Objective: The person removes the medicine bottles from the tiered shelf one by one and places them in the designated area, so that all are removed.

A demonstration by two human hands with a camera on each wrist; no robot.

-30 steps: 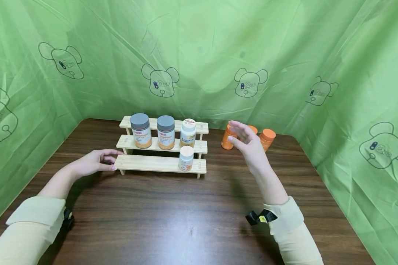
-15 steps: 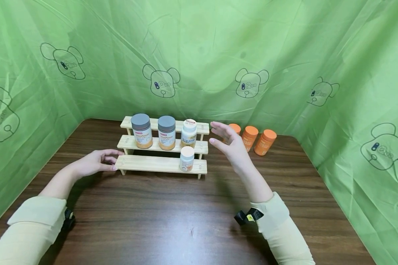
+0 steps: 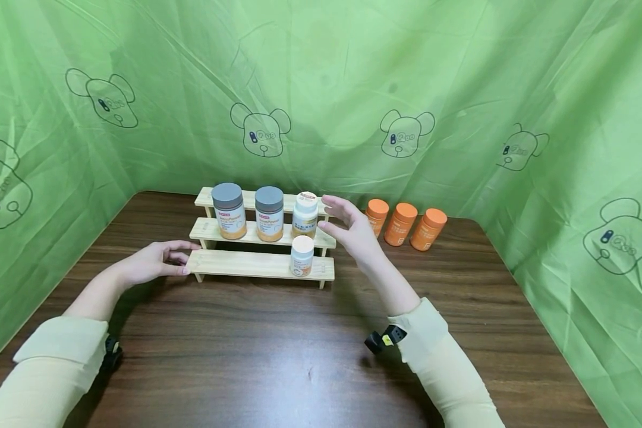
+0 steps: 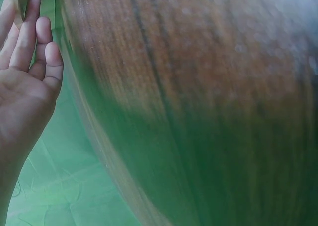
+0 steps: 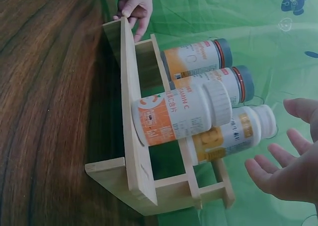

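Observation:
A three-tier wooden display rack (image 3: 246, 263) stands on the table. On its middle tier are two grey-lidded bottles (image 3: 230, 221) (image 3: 269, 221) and a white-capped bottle (image 3: 304, 217) with a yellow-and-white label. A smaller white bottle (image 3: 302, 258), marked Vitamin C in the right wrist view, stands at the right of the lowest tier. My left hand (image 3: 152, 263) holds the left end of that tier between thumb and fingers. Beside the white-capped bottle, my right hand (image 3: 353, 232) has its fingers spread and slightly bent, holding nothing; a gap to the bottle shows in the right wrist view.
Three orange bottles (image 3: 401, 224) stand in a row on the dark wooden table (image 3: 278, 351), right of the rack. Green cloth (image 3: 331, 77) printed with bear-head outlines hangs behind and at the sides. The right forearm reaches across the table's right half.
My right hand has moved left from the orange bottles to the right side of the white-capped bottle, uncovering the orange ones. My left hand and the rack have stayed in place.

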